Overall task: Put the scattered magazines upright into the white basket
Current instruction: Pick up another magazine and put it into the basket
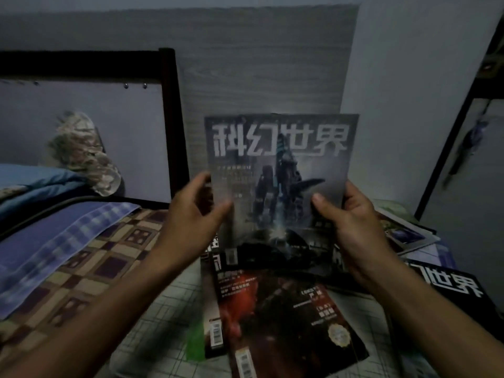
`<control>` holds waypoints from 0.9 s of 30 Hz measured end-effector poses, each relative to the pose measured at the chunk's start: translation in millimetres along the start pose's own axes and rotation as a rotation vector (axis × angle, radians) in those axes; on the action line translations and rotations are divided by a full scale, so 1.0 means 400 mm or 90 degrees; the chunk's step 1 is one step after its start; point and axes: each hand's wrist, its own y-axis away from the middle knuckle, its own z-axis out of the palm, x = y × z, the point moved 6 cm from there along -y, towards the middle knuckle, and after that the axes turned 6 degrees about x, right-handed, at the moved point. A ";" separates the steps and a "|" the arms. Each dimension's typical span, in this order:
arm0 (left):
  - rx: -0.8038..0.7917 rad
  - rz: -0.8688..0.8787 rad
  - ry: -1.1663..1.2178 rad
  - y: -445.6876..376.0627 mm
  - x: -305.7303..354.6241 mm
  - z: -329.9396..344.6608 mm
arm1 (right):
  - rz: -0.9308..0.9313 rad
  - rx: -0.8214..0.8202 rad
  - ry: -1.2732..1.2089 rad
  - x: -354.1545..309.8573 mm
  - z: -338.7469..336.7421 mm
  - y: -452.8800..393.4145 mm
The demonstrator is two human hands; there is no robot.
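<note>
Bedding fills the lower view: a bed (152, 323) under a pale sheet with a thin dark grid, a brown-and-cream checked quilt (90, 266) beside it, and a blue plaid cloth (54, 241) folded over that. Behind stands a grey wood-grain panel (261, 64), matte and streaked, next to a black-framed board (81, 126).

Held upright above the bed is a glossy magazine (275, 181), rectangular, its dim cover showing a dark tower-like figure under large white characters reading 科幻世界. The right hand (351, 227) has a firm grip on its right edge, thumb curled over the cover. The left hand (196, 214) is at the left edge, fingers bent about it, blurred.

Under it lie more magazines: a red-and-black cover (283, 317) with barcodes along its left side, flat on the sheet, and a black one (447, 285) at the right showing 幻世界 in white. The white basket is not in view.
</note>
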 end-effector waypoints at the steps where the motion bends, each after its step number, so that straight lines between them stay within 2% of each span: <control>1: 0.005 0.002 -0.031 0.014 -0.021 0.011 | -0.016 0.012 0.073 0.017 -0.005 0.010; 4: 0.006 -0.020 -0.119 0.042 -0.085 0.032 | -0.018 0.019 0.276 0.103 -0.037 0.044; 8: 0.040 -0.005 -0.074 0.045 -0.118 0.039 | -0.078 0.024 0.396 0.118 -0.061 0.036; 11: 0.079 -0.029 -0.053 -0.010 -0.132 0.042 | -0.129 0.044 0.401 0.076 -0.046 -0.017; 14: 0.147 -0.083 0.040 -0.144 -0.129 0.040 | -0.184 0.115 0.387 0.021 -0.032 -0.118; 17: 0.174 -0.060 0.072 -0.291 -0.099 0.052 | -0.248 0.169 0.382 -0.017 -0.026 -0.224; 20: 0.136 -0.048 0.045 -0.419 -0.107 0.099 | -0.226 0.194 0.358 0.016 -0.024 -0.330; 22: 0.145 -0.046 0.008 -0.493 -0.142 0.133 | -0.202 0.191 0.365 0.065 -0.023 -0.396; 27: 0.150 -0.047 -0.056 -0.592 -0.281 0.230 | -0.147 0.187 0.446 0.195 -0.045 -0.489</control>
